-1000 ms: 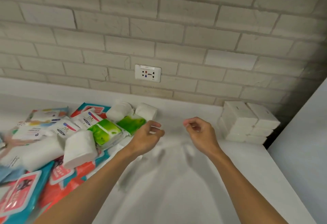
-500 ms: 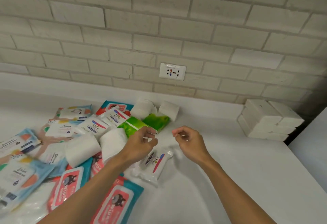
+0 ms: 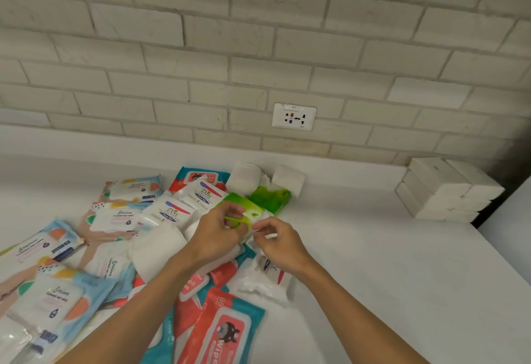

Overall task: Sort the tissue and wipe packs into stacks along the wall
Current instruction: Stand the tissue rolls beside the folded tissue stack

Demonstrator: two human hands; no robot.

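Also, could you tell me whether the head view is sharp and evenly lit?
Head view: wide-angle bends the brick wall lines; Dove pack labels read clearly; left hand and right hand slightly soft; corner behind the white tissue stack is dark.

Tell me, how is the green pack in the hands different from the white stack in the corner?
The green pack is bright green and shiny; the white stack is plain white. The green pack is one pack, gripped by the left hand and pinched by the right hand; the white stack is several packs piled neatly against the wall, untouched. Both are blocky packs.
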